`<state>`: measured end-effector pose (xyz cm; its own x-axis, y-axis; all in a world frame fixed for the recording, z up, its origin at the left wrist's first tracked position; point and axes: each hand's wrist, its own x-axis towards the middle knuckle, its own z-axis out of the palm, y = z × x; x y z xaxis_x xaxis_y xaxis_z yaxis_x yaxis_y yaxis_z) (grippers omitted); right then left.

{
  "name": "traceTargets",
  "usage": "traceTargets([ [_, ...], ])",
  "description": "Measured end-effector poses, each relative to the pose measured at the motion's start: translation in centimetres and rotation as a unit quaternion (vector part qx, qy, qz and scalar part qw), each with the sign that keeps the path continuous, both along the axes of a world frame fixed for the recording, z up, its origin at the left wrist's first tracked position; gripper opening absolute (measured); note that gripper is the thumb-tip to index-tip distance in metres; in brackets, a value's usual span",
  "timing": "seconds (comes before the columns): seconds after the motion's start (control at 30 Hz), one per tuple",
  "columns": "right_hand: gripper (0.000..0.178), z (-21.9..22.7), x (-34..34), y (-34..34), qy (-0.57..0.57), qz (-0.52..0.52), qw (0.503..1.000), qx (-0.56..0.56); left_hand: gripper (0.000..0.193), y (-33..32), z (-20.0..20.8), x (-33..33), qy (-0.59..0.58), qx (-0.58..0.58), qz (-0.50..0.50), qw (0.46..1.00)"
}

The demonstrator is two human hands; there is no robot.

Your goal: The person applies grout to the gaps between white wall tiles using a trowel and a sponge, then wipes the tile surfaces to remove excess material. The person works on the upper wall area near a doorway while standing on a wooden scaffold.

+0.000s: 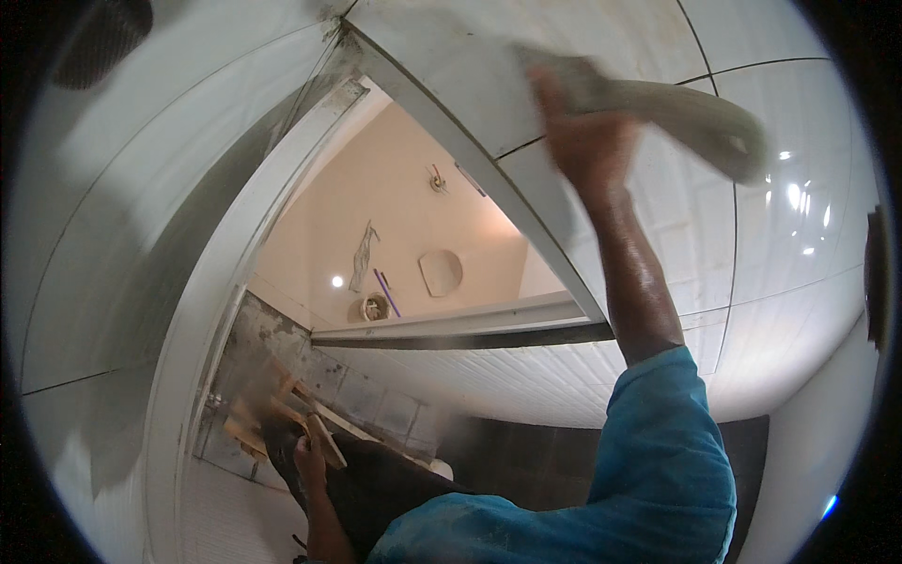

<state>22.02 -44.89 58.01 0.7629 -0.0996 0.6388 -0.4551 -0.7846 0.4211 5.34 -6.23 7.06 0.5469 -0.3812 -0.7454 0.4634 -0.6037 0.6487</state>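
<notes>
My right hand (592, 146) is raised against the white tiled wall (648, 254), at the corner of an opening. Its fingers are closed around a limp grey-green rag (672, 108), smeared by motion, whose long loose end swings out to the right. Low on the left, my left hand (308, 461) is down beside my dark trousers. Its fingers are curled at a pale wooden slat (325, 440). The slat stands close to other wooden pieces (246, 428), which are partly hidden and blurred.
A white frame (202, 310) edges the opening on the left. Through it shows a cream surface with wires (436, 180), a bucket (374, 306), a purple stick (387, 292) and a crumpled grey strip (361, 258). Grey stained floor tiles (376, 399) lie below.
</notes>
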Motion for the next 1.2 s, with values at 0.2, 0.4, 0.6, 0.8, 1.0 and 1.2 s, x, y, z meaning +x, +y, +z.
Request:
traceTargets([
  [0.2,0.028,0.5,2.9,0.2,-0.139,0.014,0.966,0.217,0.035,0.2,0.8,0.5,0.039,-0.032,0.015,0.999],
  [0.4,0.031,-1.4,4.9,-0.3,-0.042,0.034,0.991,0.123,0.038,0.3,2.0,2.1,-0.016,-0.027,0.049,0.998],
  [0.6,0.032,-0.2,8.3,1.7,-0.091,0.098,0.975,0.176,0.037,0.5,5.5,5.7,-0.066,-0.004,0.002,0.998],
  [0.8,0.032,-1.6,10.9,0.1,-0.045,0.199,0.979,-0.020,0.038,-0.3,9.7,7.8,-0.121,-0.058,0.014,0.991],
  [1.0,0.031,-3.6,11.7,1.6,-0.043,0.152,0.962,0.221,0.044,-3.3,10.1,9.2,-0.147,-0.118,-0.024,0.982],
  [1.2,0.021,-3.9,-1.5,3.4,-0.094,0.129,0.944,0.287,0.040,-11.5,15.3,13.5,-0.302,-0.255,0.057,0.917],
])
